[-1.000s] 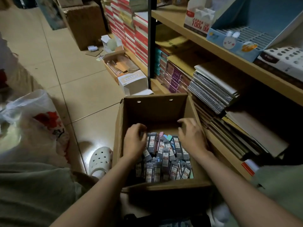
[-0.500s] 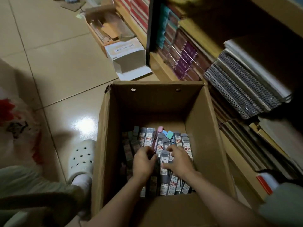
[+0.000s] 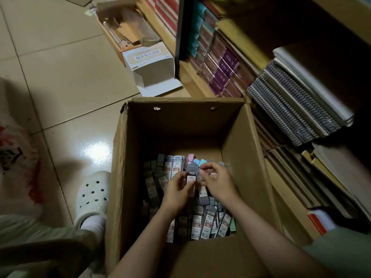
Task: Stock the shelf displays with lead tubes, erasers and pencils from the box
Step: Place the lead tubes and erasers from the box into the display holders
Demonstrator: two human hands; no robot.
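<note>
1. The left hand (image 3: 177, 189) and right hand (image 3: 217, 182) are meeting low-center in the box (image 3: 247, 149), fingers curled and pinching lead tubes (image 3: 191, 178).
2. Both are lifting a few tubes clear of the pile; squaring them together is probably helping the grip.
3. A firm, even squeeze is likely keeping the slick tubes from slipping.

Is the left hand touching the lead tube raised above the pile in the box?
Touching. The head view shows the left hand pinching the lead tube, fingers wrapped on its lower end; the right hand meets it too.
</note>
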